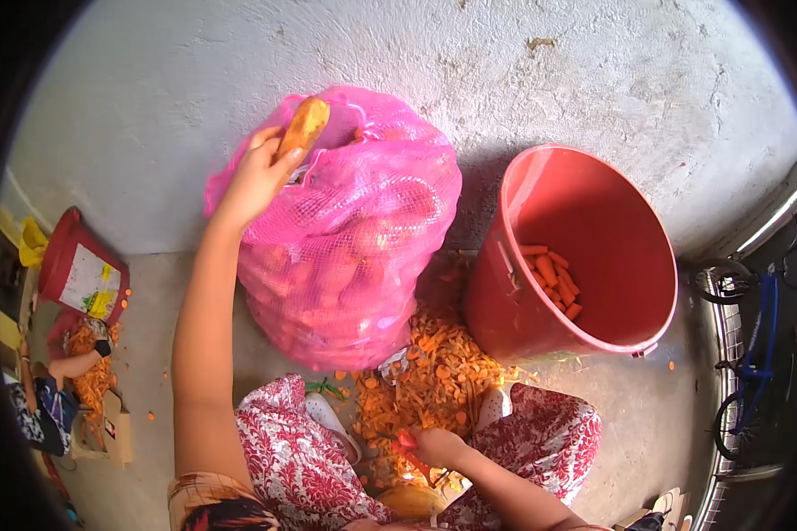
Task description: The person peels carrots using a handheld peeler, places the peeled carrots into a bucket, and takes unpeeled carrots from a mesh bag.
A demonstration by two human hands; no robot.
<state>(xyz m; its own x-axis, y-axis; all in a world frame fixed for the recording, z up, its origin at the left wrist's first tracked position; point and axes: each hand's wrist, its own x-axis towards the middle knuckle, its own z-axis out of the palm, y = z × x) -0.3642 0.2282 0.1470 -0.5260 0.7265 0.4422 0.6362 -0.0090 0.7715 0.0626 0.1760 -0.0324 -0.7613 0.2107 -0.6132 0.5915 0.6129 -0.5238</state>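
My left hand is raised over the top of a pink mesh sack, its fingers wrapped round a thick, yellowish-brown carrot. The sack bulges with carrots seen through the netting, and its mouth is open near my wrist. Low between my knees, my right hand is closed on a small red-handled tool that looks like a peeler; its blade is hard to make out. Beneath that hand spreads a heap of orange peelings and cut carrot ends.
Right of the sack, a tall red bucket holds several peeled carrots. A pale rough wall stands behind. At far left, another person's arm is near more peelings and a red tub. A blue bicycle is at far right.
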